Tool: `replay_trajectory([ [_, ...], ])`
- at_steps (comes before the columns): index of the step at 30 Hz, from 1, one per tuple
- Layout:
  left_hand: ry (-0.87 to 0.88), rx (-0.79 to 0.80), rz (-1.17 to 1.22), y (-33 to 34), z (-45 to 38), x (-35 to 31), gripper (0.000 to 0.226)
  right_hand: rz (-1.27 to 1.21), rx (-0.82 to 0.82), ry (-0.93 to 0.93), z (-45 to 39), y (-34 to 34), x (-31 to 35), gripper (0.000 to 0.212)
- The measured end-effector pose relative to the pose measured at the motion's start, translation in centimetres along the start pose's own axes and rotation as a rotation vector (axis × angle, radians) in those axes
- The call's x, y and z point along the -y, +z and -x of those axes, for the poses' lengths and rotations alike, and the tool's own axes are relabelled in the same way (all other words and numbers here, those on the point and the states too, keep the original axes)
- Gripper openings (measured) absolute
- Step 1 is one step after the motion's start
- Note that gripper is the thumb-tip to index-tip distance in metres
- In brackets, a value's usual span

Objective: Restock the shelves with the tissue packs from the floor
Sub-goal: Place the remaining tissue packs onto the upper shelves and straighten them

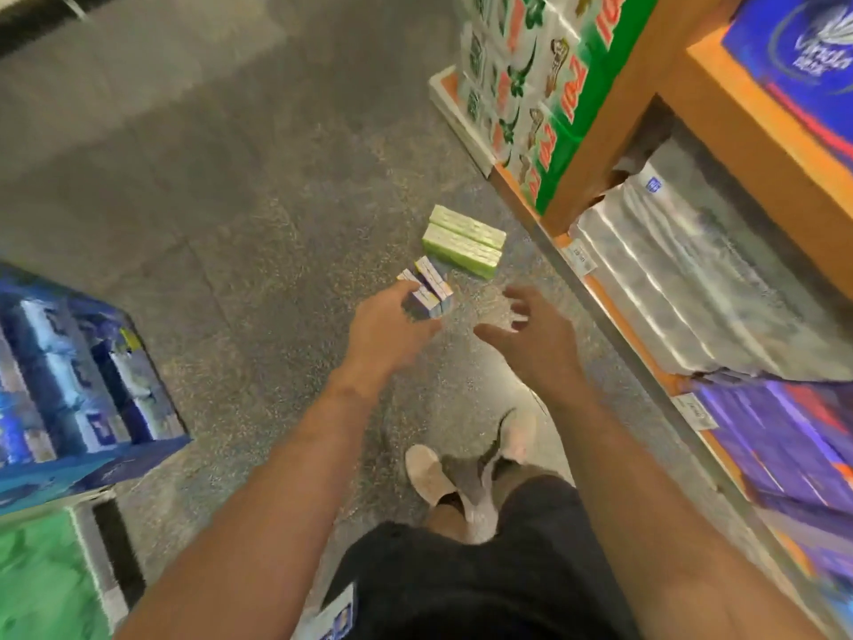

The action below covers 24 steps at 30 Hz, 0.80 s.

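Grey speckled floor [258, 251] fills most of the view, and the tissue packs lie on it in front of the person. Two long green and white tissue packs [464, 242] rest side by side on the floor, just beside the lower edge of the orange wooden shelf unit [757, 145] on the right. Nearer to the person there is a small cluster of purple and white tissue packs [427, 281].

The left hand [392, 325] is reaching down to this purple cluster. Its fingers [408, 295] are bent around the near side of the packs and touch them, so the hand seems to grip them, but blur makes it hard to tell if they are lifted from the floor. The right hand [531, 332] is held open, with the fingers spread and curved, and it holds nothing. It hangs near the purple packs, a little to their right, apart from them.

On the shelves at the right stand silver-wrapped paper rolls [683, 288], purple packages [784, 445] and green and white printed packs [531, 85]. At the left side a blue display box with blue and white packs [78, 376] stands on the floor. Below, the person's dark shorts [471, 584] and light shoes [429, 473] are visible.
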<state>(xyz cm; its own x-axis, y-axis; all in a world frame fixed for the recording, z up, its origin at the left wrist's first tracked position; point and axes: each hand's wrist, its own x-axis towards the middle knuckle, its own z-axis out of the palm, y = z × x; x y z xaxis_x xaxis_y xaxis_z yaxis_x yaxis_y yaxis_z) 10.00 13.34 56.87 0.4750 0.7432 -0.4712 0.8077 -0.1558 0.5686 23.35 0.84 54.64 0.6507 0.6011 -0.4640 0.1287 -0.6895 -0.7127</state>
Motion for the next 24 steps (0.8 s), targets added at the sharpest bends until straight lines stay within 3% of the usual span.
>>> replay_trajectory([
  [3, -0.025, 0.068, -0.059, 0.7, -6.4, 0.4, 0.052, 0.021, 0.066, 0.074, -6.3, 2.4, -0.5, 0.064],
  [9, -0.118, 0.184, -0.141, 5.0, -20.9, 4.7, 0.069, 0.05, 0.192, 0.187, -20.8, 9.3, -3.6, 0.069],
  [13, -0.115, 0.237, -0.185, 10.6, -33.4, 10.7, 0.065, -0.046, 0.134, 0.33, -31.4, 16.9, -8.1, 0.064],
  [16, -0.082, 0.277, -0.306, 15.6, -42.0, 16.2, 0.076, -0.066, 0.096, 0.388, -37.6, 23.4, -12.2, 0.065],
  [24, -0.049, 0.337, -0.325, 28.2, -58.7, 30.5, 0.084, 0.006, 0.044, 0.549, -48.3, 39.5, -24.7, 0.096],
])
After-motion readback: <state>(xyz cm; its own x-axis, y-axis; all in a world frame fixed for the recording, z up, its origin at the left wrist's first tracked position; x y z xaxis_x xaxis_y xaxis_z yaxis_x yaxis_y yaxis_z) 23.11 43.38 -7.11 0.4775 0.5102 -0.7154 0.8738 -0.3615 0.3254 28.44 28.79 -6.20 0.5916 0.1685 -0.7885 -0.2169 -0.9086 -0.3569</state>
